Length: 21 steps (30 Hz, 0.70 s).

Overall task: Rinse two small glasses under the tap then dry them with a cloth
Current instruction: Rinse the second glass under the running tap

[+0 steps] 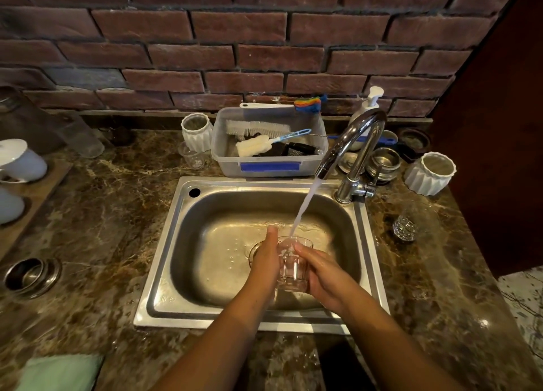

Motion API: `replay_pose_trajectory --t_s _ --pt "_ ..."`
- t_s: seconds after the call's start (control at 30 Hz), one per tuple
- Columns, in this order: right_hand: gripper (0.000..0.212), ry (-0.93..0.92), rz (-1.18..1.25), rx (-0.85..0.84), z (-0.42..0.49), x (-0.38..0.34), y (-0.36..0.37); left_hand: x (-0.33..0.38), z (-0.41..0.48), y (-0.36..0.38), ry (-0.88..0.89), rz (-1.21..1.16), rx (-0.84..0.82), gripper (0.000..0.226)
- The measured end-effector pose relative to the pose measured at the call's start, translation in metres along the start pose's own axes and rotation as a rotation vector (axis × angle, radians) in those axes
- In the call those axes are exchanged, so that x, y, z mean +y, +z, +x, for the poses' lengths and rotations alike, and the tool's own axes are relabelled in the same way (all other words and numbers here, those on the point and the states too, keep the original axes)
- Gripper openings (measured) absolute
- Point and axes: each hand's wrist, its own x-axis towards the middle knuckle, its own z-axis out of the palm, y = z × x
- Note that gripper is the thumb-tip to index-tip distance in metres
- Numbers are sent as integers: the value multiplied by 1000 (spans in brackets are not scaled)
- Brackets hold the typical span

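Left hand [266, 261] and right hand [320, 273] curled round the small glass [293, 270] from either side, holding it above the sink [164, 273] under the tap [355, 144] stream. On my feed, the second glass [407, 226] stood on the counter [117, 214], right of the sink.

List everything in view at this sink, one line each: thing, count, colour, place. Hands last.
tap: one, chrome, back right of the sink, running
held glass: one, clear, over the sink under the stream
spare glass: one, clear, on the counter right of the sink
cloth: one, pale green, bottom left corner
sink: one, steel, set in the counter
tub: one, clear plastic with blue tape, behind the sink, holding brushes
ribbed pots: two, white, one left of the tub, one far right
soap pump: one, white, behind the tap
counter: one, brown marble
left hand: grips the held glass
right hand: grips the held glass
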Motion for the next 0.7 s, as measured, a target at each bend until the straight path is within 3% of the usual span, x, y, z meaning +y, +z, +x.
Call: replay_pose_trajectory --t_s 0.1,0.27,0.7 --pt "46 57 26 16 -4 7 1 -5 -4 -3 -67 5 -6 47" --pt "44 118 -3 67 -10 12 7 -10 -13 -7 -106 -21 16 62" --pt "41 168 -89 79 -45 8 21 -16 -45 -20 -81 -3 -54 61"
